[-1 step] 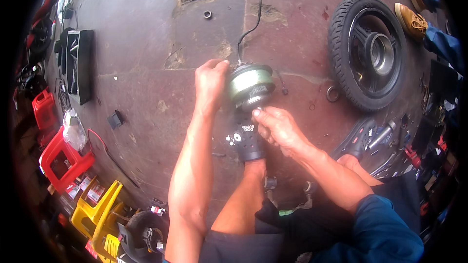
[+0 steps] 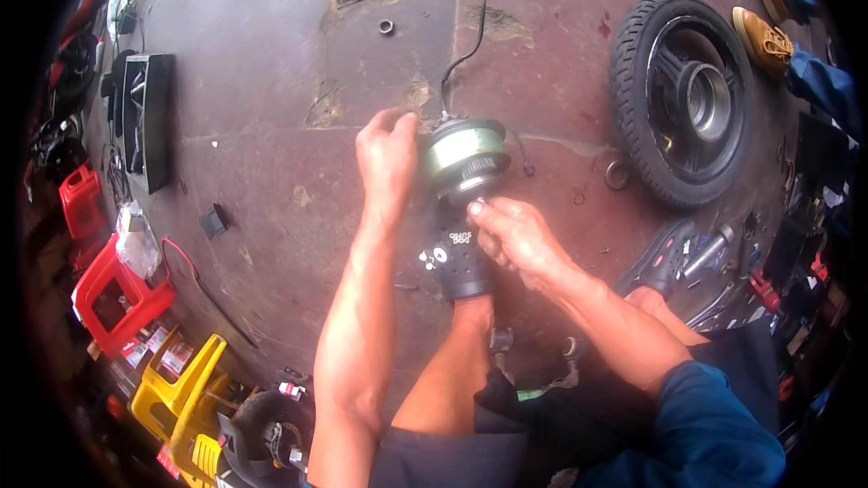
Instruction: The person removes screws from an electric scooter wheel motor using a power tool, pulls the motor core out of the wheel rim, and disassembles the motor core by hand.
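A hub motor (image 2: 467, 155) with a pale green band and a dark rim is tilted above the floor in front of me. A black cable (image 2: 466, 54) runs from its far end. My right hand (image 2: 514, 233) is closed, thumb and fingers pinching the near end of the motor at its axle. Just left of the motor, my left hand (image 2: 387, 155) is raised with a narrow gap between them. Its fingers are curled and partly hidden, so whether it holds anything is not visible. My black clog (image 2: 461, 267) is just below the motor.
A wheel with a tyre (image 2: 630, 95) lies at the right, near another person's tan shoe (image 2: 764, 41). Small metal rings (image 2: 617, 175) are on the floor. A black box (image 2: 147, 122), red stool (image 2: 117, 294) and yellow stool (image 2: 181, 389) stand left.
My left hand has shifted slightly left, away from the motor's edge. My right hand and the motor look the same.
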`<action>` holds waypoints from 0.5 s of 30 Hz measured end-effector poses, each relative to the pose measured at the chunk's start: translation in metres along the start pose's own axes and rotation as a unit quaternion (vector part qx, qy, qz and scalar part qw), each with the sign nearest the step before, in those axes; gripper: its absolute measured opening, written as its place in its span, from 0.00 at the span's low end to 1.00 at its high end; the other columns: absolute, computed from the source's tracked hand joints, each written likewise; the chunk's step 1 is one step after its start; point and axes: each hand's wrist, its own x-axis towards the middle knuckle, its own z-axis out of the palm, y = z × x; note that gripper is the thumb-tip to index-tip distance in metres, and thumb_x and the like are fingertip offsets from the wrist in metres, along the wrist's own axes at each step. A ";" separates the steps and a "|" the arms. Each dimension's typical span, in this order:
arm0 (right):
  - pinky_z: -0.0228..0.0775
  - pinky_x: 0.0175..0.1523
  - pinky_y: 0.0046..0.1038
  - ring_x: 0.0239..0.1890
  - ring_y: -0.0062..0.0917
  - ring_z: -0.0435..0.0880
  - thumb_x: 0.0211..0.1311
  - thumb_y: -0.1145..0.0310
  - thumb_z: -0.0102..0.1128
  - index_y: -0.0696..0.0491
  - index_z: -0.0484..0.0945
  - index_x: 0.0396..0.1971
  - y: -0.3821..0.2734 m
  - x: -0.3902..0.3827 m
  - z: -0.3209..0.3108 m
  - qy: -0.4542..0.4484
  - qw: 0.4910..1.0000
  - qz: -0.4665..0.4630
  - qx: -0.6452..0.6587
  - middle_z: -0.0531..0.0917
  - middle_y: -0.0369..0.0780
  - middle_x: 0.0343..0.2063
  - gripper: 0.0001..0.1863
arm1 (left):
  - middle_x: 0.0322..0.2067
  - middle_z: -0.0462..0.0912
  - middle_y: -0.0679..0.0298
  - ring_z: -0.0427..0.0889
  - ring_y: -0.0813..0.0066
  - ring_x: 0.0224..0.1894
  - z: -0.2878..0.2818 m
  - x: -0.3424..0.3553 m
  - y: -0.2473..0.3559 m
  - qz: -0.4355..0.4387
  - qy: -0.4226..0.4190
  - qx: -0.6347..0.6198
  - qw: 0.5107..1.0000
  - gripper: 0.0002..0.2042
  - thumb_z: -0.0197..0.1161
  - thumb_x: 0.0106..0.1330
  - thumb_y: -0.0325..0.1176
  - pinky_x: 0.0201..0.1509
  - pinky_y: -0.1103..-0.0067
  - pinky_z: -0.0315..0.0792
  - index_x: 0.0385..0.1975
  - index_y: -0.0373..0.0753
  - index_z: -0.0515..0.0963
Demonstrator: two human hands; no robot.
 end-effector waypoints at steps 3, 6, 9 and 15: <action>0.48 0.17 0.16 0.13 0.11 0.61 0.67 0.56 0.54 0.54 0.75 0.31 -0.003 0.002 -0.004 -0.002 1.000 0.017 0.020 0.70 0.31 0.15 0.15 | 0.40 0.84 0.57 0.81 0.70 0.42 -0.004 -0.042 0.018 0.107 0.057 0.035 0.992 0.15 0.59 0.64 0.30 0.48 0.78 0.72 0.47 0.29 0.78; 0.49 0.19 0.18 0.15 0.12 0.62 0.67 0.59 0.55 0.51 0.74 0.25 -0.004 0.002 -0.001 0.014 0.999 0.039 0.017 0.71 0.30 0.16 0.13 | 0.42 0.84 0.54 0.82 0.65 0.44 -0.007 -0.080 0.014 0.104 -0.013 0.007 0.994 0.14 0.58 0.63 0.29 0.50 0.76 0.74 0.47 0.32 0.79; 0.50 0.20 0.18 0.16 0.12 0.63 0.67 0.58 0.54 0.51 0.74 0.26 0.001 0.003 0.001 -0.003 0.999 0.027 0.027 0.71 0.30 0.17 0.14 | 0.43 0.83 0.53 0.83 0.58 0.44 -0.005 -0.098 0.010 0.112 -0.067 0.062 0.989 0.15 0.58 0.61 0.29 0.49 0.72 0.75 0.48 0.36 0.78; 0.51 0.21 0.18 0.17 0.12 0.62 0.68 0.58 0.53 0.51 0.75 0.27 0.004 0.004 0.005 -0.008 1.000 0.016 0.026 0.70 0.30 0.17 0.13 | 0.35 0.82 0.57 0.82 0.54 0.38 -0.002 -0.098 0.010 0.219 -0.050 0.163 0.961 0.21 0.59 0.58 0.27 0.41 0.65 0.75 0.54 0.41 0.74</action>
